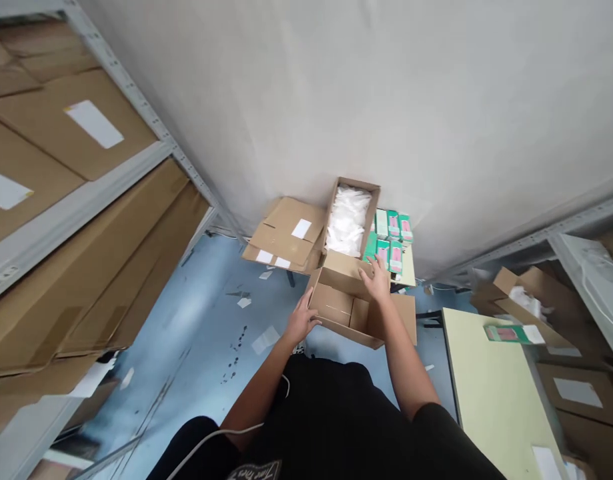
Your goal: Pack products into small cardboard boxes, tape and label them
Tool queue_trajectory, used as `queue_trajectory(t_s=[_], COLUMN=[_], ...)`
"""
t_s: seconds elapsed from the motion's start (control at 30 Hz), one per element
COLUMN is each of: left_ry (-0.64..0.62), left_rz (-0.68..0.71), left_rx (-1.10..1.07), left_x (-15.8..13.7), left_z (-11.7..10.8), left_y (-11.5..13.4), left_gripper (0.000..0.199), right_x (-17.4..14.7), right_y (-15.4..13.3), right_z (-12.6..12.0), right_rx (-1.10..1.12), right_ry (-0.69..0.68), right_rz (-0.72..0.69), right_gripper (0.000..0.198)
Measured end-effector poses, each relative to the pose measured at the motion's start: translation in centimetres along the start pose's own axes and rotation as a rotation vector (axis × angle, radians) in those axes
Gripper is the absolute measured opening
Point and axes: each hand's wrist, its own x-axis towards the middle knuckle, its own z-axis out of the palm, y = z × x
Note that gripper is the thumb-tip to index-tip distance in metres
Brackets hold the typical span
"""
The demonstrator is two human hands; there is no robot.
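An open, bare-bottomed cardboard box (331, 303) is in front of my body, its flaps standing out. My left hand (301, 320) grips the box's left wall, thumb and fingers closed on the edge. Over the far right side of the same box, my right hand (376, 279) has its fingers spread, near or touching a flap; exact contact is hard to see. Just beyond stands a long carton filled with white plastic bags (349, 220). Several green and pink product boxes (395, 227) sit to its right. Flattened cardboard (286, 233) with white labels lies to its left.
Shelves with large cartons (31, 293) rise on the left. At right is a pale yellow table (496, 387) with one green package (513, 333). More cartons (576, 393) stand behind it. Paper scraps (265, 340) litter the blue floor (196, 320). A grey wall (336, 87) closes the far side.
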Motion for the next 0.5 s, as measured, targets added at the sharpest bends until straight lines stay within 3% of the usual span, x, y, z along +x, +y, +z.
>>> queue_trajectory(t_s=[0.1, 0.23, 0.5], left_ry=[-0.005, -0.016, 0.011], left_rz=[-0.029, -0.044, -0.096], left_rx=[-0.021, -0.047, -0.038], left_x=[-0.3, 0.4, 2.5], left_z=[-2.6, -4.8, -5.0], left_y=[-2.8, -5.0, -5.9], left_gripper=[0.004, 0.008, 0.01], right_x=[4.2, 9.6, 18.4], right_y=[-2.0, -2.8, -2.7], right_z=[3.2, 5.5, 10.0], right_rx=[-0.023, -0.152, -0.338], right_ry=[-0.055, -0.184, -0.437], right_rz=[-0.002, 0.057, 0.195], right_gripper=[0.059, 0.059, 0.087])
